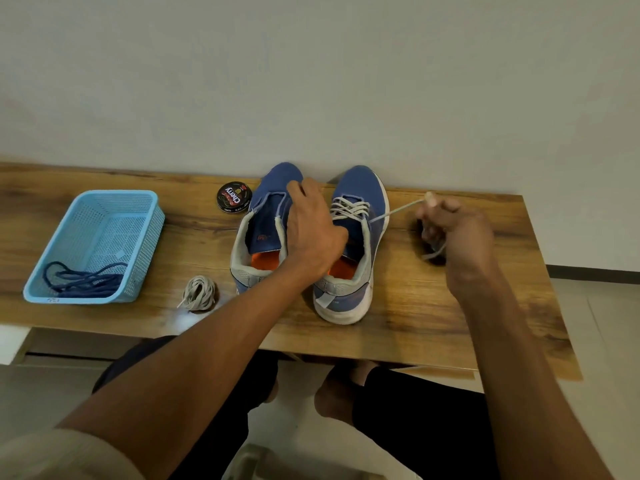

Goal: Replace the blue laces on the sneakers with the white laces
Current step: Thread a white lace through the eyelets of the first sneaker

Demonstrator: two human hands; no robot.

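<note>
Our left hand (pixel 313 225) rests fingers-relaxed between the blue mesh sneakers (pixel 353 244), hiding their tongues; our right hand (pixel 453 228), blurred, pinches the white lace (pixel 398 210). The round black tin (pixel 234 197) reads "Cherry".

The left hand (pixel 313 230) reaches forward on a straight, bare arm, palm down, fingers spread. To its right, the right hand (pixel 457 230) is raised, fingers curled, thumb and forefinger pinched.

Head-worn view, forward and downward
</note>
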